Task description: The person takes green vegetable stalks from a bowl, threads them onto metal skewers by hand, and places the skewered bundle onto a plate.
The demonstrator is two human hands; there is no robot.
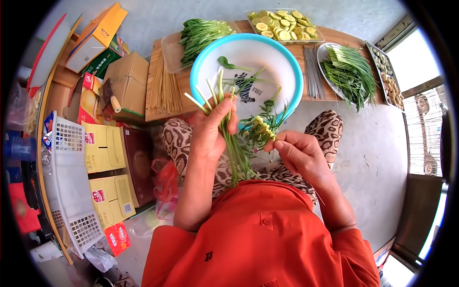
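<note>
My left hand (213,126) is closed around a bunch of long-stemmed leafy greens (234,155). Their pale cut stems point up and their leaves hang toward my lap. My right hand (303,153) pinches a thin skewer with greens (260,126) gathered along it in tight folds. Part of the skewer is hidden by my fingers, and its thin end sticks out below that hand. Both hands are just in front of a white basin with a blue rim (299,76), where a few loose leaves and stems (229,63) lie.
Along the wooden table (155,103) are bare wooden skewers (163,91), a tray of sliced zucchini-like rounds (282,26), grey skewers (313,71), a plate of long greens (349,74) and filled skewers in a tray (385,71). Cardboard boxes (126,79) and a white basket (71,177) stand left.
</note>
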